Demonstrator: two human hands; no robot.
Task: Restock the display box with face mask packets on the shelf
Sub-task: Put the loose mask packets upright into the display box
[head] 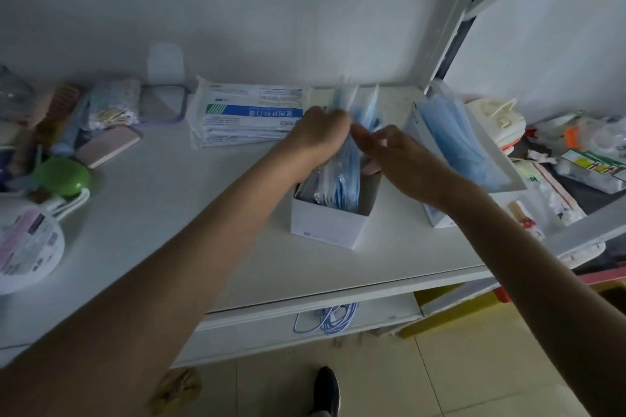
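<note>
**Display box** (327,225): white card, open top, upright on the white shelf (162,223) near its front edge. Landmark for all entries below.

**Mask packets** (342,166): blue, in clear wrap, standing on end inside the display box and crowded to its left side. Tops well above the rim. Dark gap at the right side of the box.

**Left hand** (321,132): above the display box, fingers curled round the packet tops, grasping the bundle.

**Right hand** (394,149): above the right side of the display box, fingertips at the bundle's edge. Pinching or merely touching: cannot tell, blurred.

**Flat stack** (249,115) of printed packs: behind the display box and to its left, lying on the shelf, apart from it.

**Second box** (471,149) of blue masks: right of the display box, tilted, near it.

**Cord** (325,318): blue, looped below the shelf, in front of the display box.

**Step in hand, as judged:** seating the bundle.
- Keep the bundle squared with the left hand.
- Guide the loose edge down with the right hand.
- Press straight down so that no corner catches the rim.
- Then spread the packets into the gap.
- Steady a wall of the box if it starts to slide or tip.
</note>
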